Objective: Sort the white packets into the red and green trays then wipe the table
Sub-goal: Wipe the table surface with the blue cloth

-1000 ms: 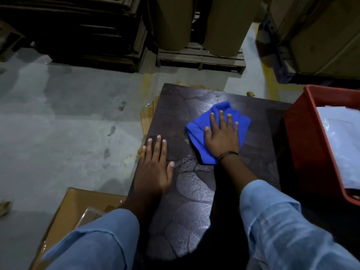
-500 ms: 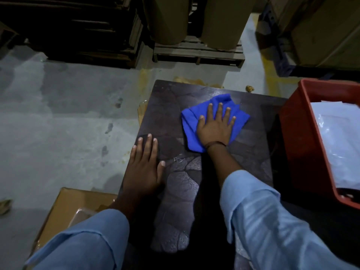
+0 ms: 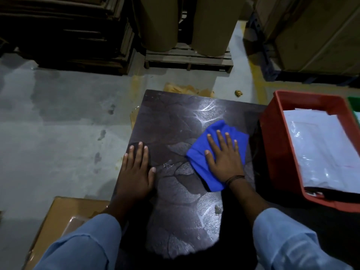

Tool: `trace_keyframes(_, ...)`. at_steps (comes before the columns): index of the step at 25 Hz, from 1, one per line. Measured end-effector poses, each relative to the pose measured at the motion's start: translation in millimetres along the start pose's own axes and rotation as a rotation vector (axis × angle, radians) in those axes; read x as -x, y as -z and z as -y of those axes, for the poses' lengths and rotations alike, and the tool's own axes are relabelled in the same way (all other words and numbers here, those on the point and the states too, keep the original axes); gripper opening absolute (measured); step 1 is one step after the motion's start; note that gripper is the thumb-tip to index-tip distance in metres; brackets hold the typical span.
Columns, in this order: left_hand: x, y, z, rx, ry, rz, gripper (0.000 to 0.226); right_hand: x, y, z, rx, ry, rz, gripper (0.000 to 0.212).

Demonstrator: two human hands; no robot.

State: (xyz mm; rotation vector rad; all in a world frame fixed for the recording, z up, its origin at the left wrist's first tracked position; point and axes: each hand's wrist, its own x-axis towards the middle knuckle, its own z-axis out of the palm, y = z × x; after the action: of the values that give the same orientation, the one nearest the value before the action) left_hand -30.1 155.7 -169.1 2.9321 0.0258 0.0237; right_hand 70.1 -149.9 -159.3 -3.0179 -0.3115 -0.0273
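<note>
My right hand (image 3: 224,156) lies flat, fingers spread, on a blue cloth (image 3: 198,160) pressed against the dark patterned table (image 3: 171,121), near its right side. My left hand (image 3: 136,172) rests palm down on the table's left edge, holding nothing. To the right stands the red tray (image 3: 272,145), filled with white packets (image 3: 321,151). A sliver of the green tray (image 3: 354,103) shows at the far right edge.
A brown cardboard box (image 3: 58,221) lies on the grey floor at the lower left. Beyond the table stand a wooden pallet (image 3: 187,58) with large paper rolls, dark stacked pallets at the back left, and big cartons at the back right.
My right hand has slid the blue cloth rightward and a little toward me across the table. The left hand stays planted on the left edge.
</note>
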Motion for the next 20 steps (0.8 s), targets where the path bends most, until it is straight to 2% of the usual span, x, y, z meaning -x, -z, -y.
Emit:
trace_keyframes(2, -14, -1, -7, -0.025, 0.014, 0.022, 0.075, -21, 2, -25, 0.004, -0.135, 0.000, 0.062)
trace_keyframes(4, -44, -4, -30, -0.001, -0.050, 0.050, 0.077, -50, 2, -41, 0.028, -0.228, 0.004, 0.063)
trace_keyframes(8, -94, -18, -82, 0.014, -0.157, 0.073, 0.081, -125, -2, -33, -0.056, -0.393, 0.025, 0.065)
trace_keyframes(10, -99, -28, -84, 0.009, -0.150, 0.008, 0.080, -144, -9, -2, -0.067, -0.315, 0.002, 0.065)
trace_keyframes(13, -95, -35, -77, 0.046, -0.203, -0.104, 0.073, -124, -20, 44, -0.010, 0.094, 0.029, 0.064)
trace_keyframes(14, -97, -36, -76, 0.058, -0.220, -0.129, 0.071, -114, -18, 41, -0.009, 0.155, 0.035, 0.063)
trace_keyframes(15, -97, -36, -78, 0.064, -0.225, -0.132, 0.071, -103, -15, 29, -0.017, 0.140, 0.022, 0.062)
trace_keyframes(18, -95, -31, -82, 0.058, -0.189, -0.110, 0.076, -58, -9, -18, 0.009, -0.128, -0.077, 0.061)
trace_keyframes(20, -97, -28, -83, 0.049, -0.184, -0.097, 0.078, -32, -4, -36, 0.032, -0.198, -0.088, 0.060)
